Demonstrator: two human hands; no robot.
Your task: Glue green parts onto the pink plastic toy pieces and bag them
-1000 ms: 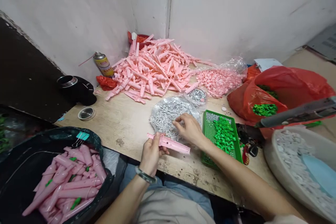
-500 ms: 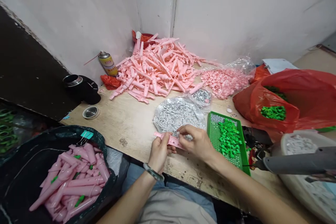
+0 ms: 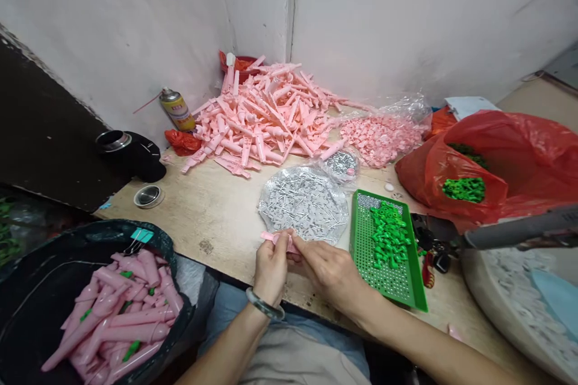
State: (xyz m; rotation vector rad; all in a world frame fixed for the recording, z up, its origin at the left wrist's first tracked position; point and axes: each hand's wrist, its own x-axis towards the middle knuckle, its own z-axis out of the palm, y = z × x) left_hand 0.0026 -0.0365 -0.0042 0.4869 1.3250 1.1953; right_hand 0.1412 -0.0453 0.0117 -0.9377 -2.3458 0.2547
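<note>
Fingers (image 3: 282, 245) of the left hand (image 3: 270, 271): clamped on one pink part (image 3: 267, 236), its slim end jutting past the thumb. Fingers of the right hand (image 3: 333, 271): bunched together, tips against the same part; whether a small piece sits between them, cannot tell. Location of part: between both hands, just in front of a round tray (image 3: 344, 207) of loose grey pieces and silvery pins (image 3: 295, 195), toward the near edge of the table (image 3: 221, 216).

Hazards, by judgement: a small fitting could sit crooked or spring out, the likely cause being uneven fingertip pressure. Anything dropped toward the tray would be hard to pick out among the grey pieces; dropped toward the person, it could go over the near edge.

Edges and room: bare tabletop to the left of the tray, the widest clearance. At right, a green basket (image 3: 361, 240) stands near the right forearm, its corner a possible snag. Beyond the tray, a pink heap (image 3: 266, 123) limits forward reach. Lower left, a dark bin (image 3: 43, 274) of pink pieces, well apart from the left hand.
</note>
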